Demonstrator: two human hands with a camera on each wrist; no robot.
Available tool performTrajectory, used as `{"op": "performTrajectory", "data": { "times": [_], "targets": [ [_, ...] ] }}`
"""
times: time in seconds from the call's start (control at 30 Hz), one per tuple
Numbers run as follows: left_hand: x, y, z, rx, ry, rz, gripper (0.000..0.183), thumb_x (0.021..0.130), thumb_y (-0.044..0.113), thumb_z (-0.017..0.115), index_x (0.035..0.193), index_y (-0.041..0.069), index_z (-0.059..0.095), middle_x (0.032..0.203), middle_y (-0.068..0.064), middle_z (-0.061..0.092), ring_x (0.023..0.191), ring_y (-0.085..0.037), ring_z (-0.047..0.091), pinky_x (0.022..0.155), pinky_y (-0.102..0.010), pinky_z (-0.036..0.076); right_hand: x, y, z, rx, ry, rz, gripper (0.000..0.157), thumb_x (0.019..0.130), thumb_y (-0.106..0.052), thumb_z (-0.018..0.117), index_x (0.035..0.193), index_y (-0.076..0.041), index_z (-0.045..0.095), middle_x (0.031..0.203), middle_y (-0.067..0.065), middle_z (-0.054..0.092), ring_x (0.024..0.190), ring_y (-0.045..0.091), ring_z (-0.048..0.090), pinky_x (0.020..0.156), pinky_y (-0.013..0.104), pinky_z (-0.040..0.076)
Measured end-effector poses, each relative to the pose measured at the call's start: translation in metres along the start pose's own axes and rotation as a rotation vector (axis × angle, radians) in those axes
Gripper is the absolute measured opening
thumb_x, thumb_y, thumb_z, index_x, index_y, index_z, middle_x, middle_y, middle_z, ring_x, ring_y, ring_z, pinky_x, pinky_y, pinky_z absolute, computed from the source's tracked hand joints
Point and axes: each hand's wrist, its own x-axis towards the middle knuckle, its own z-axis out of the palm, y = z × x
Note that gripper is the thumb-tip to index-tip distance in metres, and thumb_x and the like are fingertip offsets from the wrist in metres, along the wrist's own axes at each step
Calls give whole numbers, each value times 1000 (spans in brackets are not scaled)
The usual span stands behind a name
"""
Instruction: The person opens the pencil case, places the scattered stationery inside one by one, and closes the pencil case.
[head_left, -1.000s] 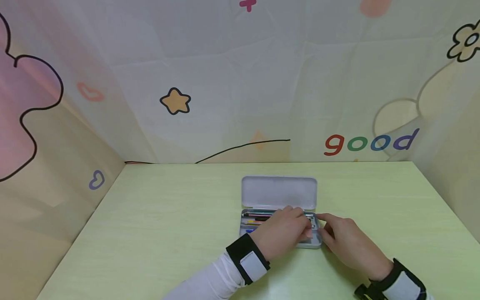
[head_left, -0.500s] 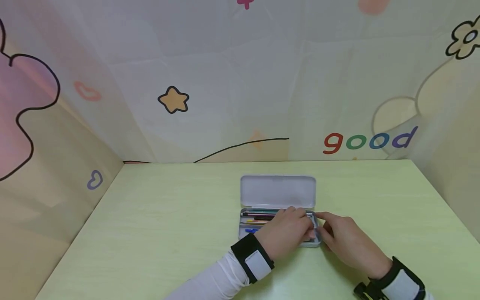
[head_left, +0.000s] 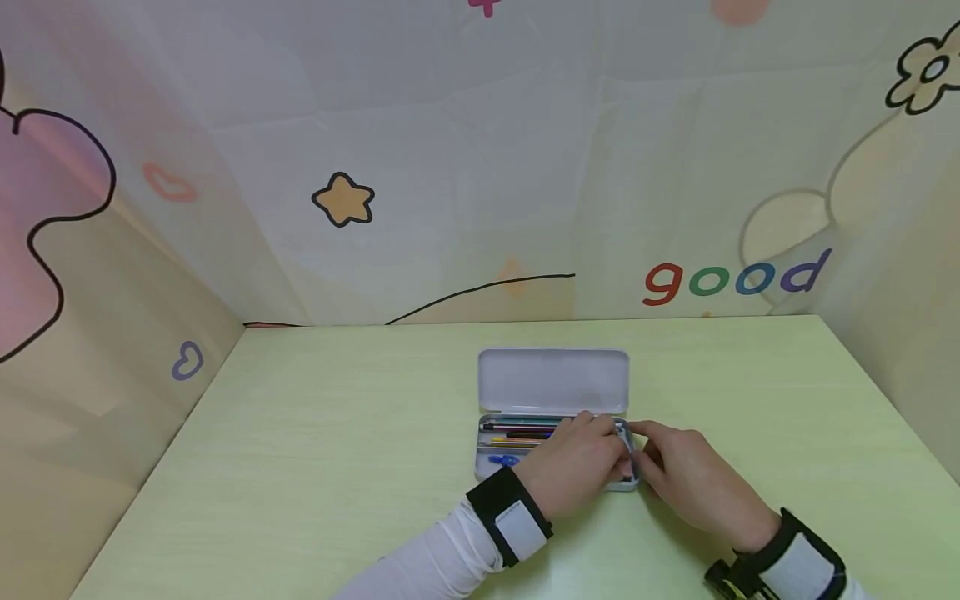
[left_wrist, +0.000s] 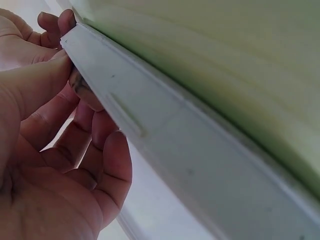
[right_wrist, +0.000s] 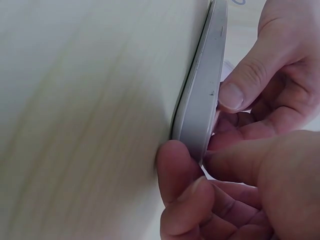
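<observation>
A flat grey metal pencil case (head_left: 483, 475) lies on the table with its lid (head_left: 553, 381) swung up at the back. Several pencils (head_left: 517, 443) lie in it, with a small blue item (head_left: 502, 460) near its front left. My left hand (head_left: 577, 467) reaches over the right half with curled fingers. Between its thumb and fingers shows a small tan thing (left_wrist: 85, 91) with dark marks; I cannot tell its kind. At the case's right end, my right hand (head_left: 693, 479) pinches the corner between thumb and forefinger. The left thumb lies against the case's wall (right_wrist: 202, 105) in the right wrist view.
The pale wooden table (head_left: 352, 433) surrounds the case. Behind it hangs a printed cloth backdrop (head_left: 450, 192), with more cloth rising along both sides. Each wrist wears a black strap (head_left: 498, 508).
The left hand has shifted slightly to the right within the case, and more of the blue item shows. The right hand keeps its hold on the corner. The whole view has drifted a little.
</observation>
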Motion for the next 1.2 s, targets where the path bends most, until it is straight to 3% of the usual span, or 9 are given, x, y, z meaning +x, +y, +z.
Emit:
{"op": "performTrajectory", "data": {
  "times": [0.63,1.07,1.2],
  "targets": [
    [-1,-2,-1,3,1,-9,17,99,37,60,106,26,70,101,12,56,94,-8,51,81,-22,42,2,-1,1,-4,25,-17,41,94,-10,66,132,3,57,74,-7,57,66,10,51,58,25,45],
    [-11,-11,-8,-21,39,-16,28,98,47,56,105,22,69,96,11,55,86,-9,48,74,-22,41,1,-3,1,6,5,32,42,95,-11,65,134,3,56,73,-5,57,65,12,51,57,26,45],
    [-17,-15,-10,-9,47,-15,23,97,41,61,105,21,68,96,10,55,84,-9,47,73,-22,41,2,-4,2,22,-18,69,43,96,-11,64,136,2,55,74,-3,58,66,13,52,57,26,46]
  ]
}}
